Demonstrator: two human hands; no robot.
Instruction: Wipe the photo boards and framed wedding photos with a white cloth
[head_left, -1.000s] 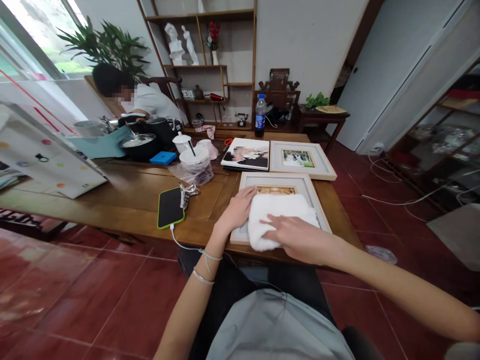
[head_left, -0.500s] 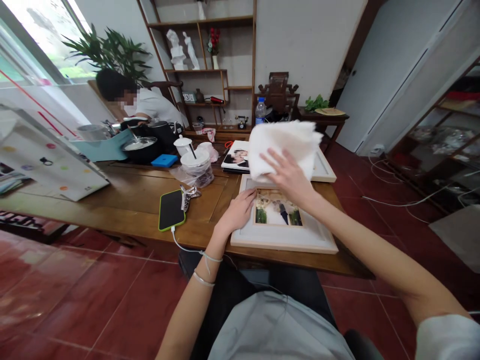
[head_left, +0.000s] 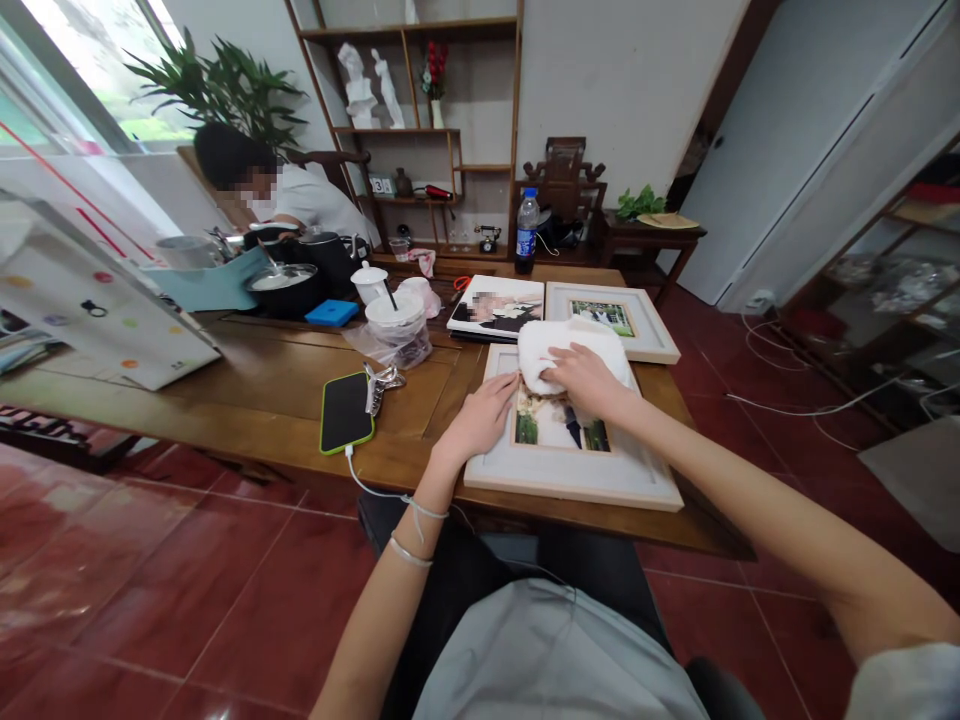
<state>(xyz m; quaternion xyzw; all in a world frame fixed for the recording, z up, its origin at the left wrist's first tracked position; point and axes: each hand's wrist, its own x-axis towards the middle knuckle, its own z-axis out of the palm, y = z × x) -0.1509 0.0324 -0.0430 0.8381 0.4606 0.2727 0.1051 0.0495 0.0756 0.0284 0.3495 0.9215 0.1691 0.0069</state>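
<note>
A picture frame point(head_left: 570, 483) with a pale wooden edge and a white mount lies flat at the table's front edge. Inside it is a small photo point(head_left: 550, 432), its upper part covered. My left hand point(head_left: 481, 416) rests flat on the frame's left side, fingers stretched out together. My right hand point(head_left: 589, 382) holds a folded white cloth point(head_left: 538, 352) down against the upper part of the frame, its fingers bent over the cloth. Just behind lies a second picture frame point(head_left: 660, 345), also holding a photo, partly behind the cloth.
Left of the frame are a phone point(head_left: 346, 412) on a white cable, a crumpled foil piece point(head_left: 384, 384) and a lidded cup point(head_left: 394, 310) in a plastic bag. A photo album point(head_left: 499, 303) and a bottle point(head_left: 527, 235) stand farther back. Another person point(head_left: 319, 200) sits at the far left.
My right hand has come down with the cloth, which was raised above the frame and now lies pressed on it. My left hand has stayed on the frame's left side.
</note>
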